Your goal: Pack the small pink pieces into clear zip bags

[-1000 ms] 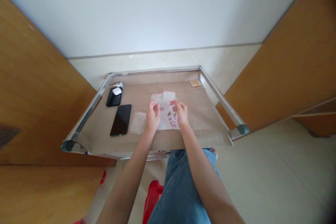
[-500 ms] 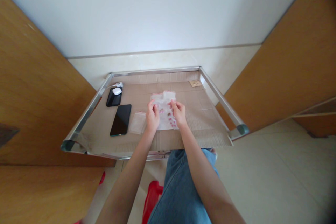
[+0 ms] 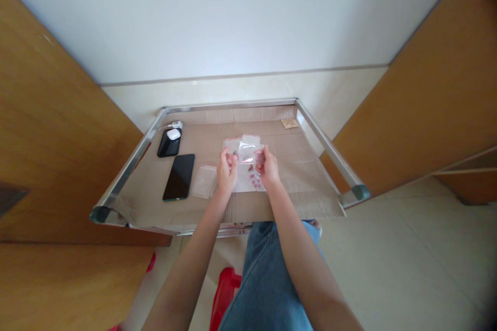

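My right hand (image 3: 268, 168) is closed on a small clear zip bag (image 3: 247, 153), whose shiny front reaches toward my other hand. My left hand (image 3: 227, 169) is at the bag's left side, thumb and fingers pinched together. A tiny dark reddish bit shows at its fingertips, too small to name. Below the bag lies a white sheet (image 3: 243, 184) with several small pink pieces (image 3: 256, 182) and a brownish piece (image 3: 250, 168) near my right hand. More flat zip bags (image 3: 251, 139) lie just behind, and other zip bags (image 3: 204, 181) rest left of my left hand.
Cardboard (image 3: 298, 181) lines a metal-framed rack (image 3: 326, 147) against the wall. On its left lie a black phone (image 3: 178, 177) and another dark phone (image 3: 165, 147) with a white earbud case (image 3: 173, 134) on it. A tan packet (image 3: 289, 123) sits back right. A red stool (image 3: 224, 295) is below.
The clear bag has come up between my hands and now catches the light. My right hand has turned and its fingers have curled in more. My left hand has barely moved.
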